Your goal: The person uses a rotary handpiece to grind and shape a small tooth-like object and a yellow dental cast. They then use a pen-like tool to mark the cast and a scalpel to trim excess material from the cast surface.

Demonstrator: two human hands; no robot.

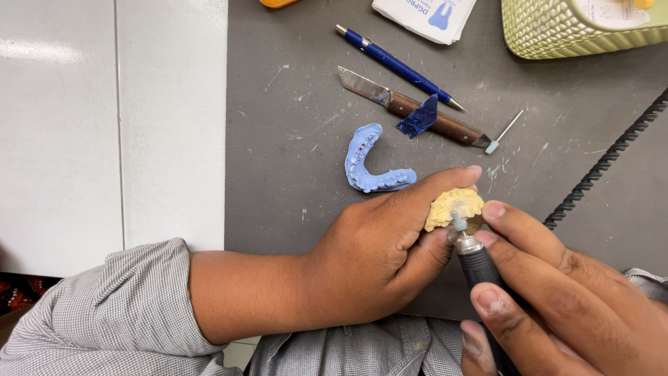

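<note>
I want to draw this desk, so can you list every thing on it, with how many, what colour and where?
dental cast: one, yellow, held in left hand
rotary handpiece: one, black, pale blue tip on the cast
bite impression: one, blue, mat centre
knife: one, brown handle, above impression
wax scrap: one, dark blue, on knife
pen: one, blue, above knife
spare bur: one, pale blue tip, beside knife
basket: one, yellow-green, top right
mat: one, grey
left hand: holds cast
right hand: holds handpiece

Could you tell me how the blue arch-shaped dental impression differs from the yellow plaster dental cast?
The blue arch-shaped dental impression lies untouched on the grey mat; the yellow plaster dental cast is gripped in the left hand. The impression is an open horseshoe; the cast looks chunkier. Both follow a dental arch.
</note>
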